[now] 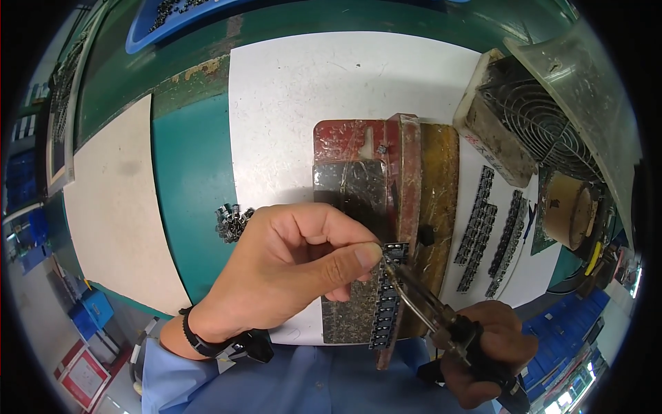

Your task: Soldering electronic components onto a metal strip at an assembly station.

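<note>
My left hand [296,265] is closed in a pinch, thumb against forefinger, at the upper part of a strip of small black components [385,314]. Whatever lies between those fingertips is too small or hidden to name. The strip runs lengthwise along a worn fixture [352,186] with a red end, a dark plate and a raised reddish rail. My right hand [493,352] is wrapped round a soldering iron [452,328]. Its thin metal shaft points up and left, and the tip meets the strip close to my left fingertips.
Left of the fixture is a pile of small metallic parts [232,223]. To the right lie several more component strips [477,231], below a fan [541,121] with a clear hood. A brown reel [569,207] stands beyond them. A blue tray [141,31] sits at the far edge.
</note>
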`<state>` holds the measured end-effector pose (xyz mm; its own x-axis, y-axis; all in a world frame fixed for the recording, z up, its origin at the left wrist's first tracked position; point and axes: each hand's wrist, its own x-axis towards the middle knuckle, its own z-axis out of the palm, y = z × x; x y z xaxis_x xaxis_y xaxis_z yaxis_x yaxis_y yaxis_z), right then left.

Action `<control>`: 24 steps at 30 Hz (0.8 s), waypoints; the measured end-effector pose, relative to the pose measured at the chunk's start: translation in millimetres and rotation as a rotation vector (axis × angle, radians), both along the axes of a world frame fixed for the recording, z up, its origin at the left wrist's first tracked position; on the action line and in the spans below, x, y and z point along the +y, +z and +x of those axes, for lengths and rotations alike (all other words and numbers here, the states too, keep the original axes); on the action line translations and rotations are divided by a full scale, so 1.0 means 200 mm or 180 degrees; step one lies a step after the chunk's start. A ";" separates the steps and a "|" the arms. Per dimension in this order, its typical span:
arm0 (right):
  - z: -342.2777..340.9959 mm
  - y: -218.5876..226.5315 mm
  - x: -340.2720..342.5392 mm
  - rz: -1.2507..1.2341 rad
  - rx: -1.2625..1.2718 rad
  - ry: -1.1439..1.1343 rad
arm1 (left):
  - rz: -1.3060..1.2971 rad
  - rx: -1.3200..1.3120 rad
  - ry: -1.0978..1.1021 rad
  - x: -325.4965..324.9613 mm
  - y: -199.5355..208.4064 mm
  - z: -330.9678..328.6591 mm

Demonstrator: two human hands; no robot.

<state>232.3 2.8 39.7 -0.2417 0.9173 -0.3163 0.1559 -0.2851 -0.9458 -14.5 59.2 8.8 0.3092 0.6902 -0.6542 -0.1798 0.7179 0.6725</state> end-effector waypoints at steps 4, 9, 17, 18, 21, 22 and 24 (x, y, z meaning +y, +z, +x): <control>-0.03 -0.06 0.04 0.0573 0.0082 -0.0196 | 0.0005 0.0069 0.0172 0.00 0.00 0.03; -0.21 -0.24 0.16 0.3929 0.0444 -0.1292 | 0.0016 0.0078 0.0237 0.00 -0.01 0.03; 0.06 -0.21 -0.11 0.2673 -0.0751 -0.2056 | 0.0255 0.0048 0.0098 -0.04 -0.02 0.02; 0.10 -0.22 -0.10 0.2743 -0.0899 -0.2319 | 0.0288 0.0101 0.0200 -0.05 -0.01 0.01; 0.16 -0.27 -0.07 0.2878 -0.1103 -0.2913 | 0.0406 0.0088 0.0245 -0.04 -0.04 -0.01; 0.19 -0.27 -0.04 0.2596 -0.1465 -0.2952 | 0.0443 0.0065 0.0243 -0.04 -0.06 -0.01; 0.25 -0.28 -0.01 0.1940 -0.2084 -0.2943 | 0.0474 0.0112 0.0285 -0.06 -0.07 0.00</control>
<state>281.9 0.0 -15.8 0.5988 0.6976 0.3934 0.6153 -0.0863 -0.7835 -15.5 47.2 -4.7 0.2207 0.8041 -0.5520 -0.2130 0.5920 0.7773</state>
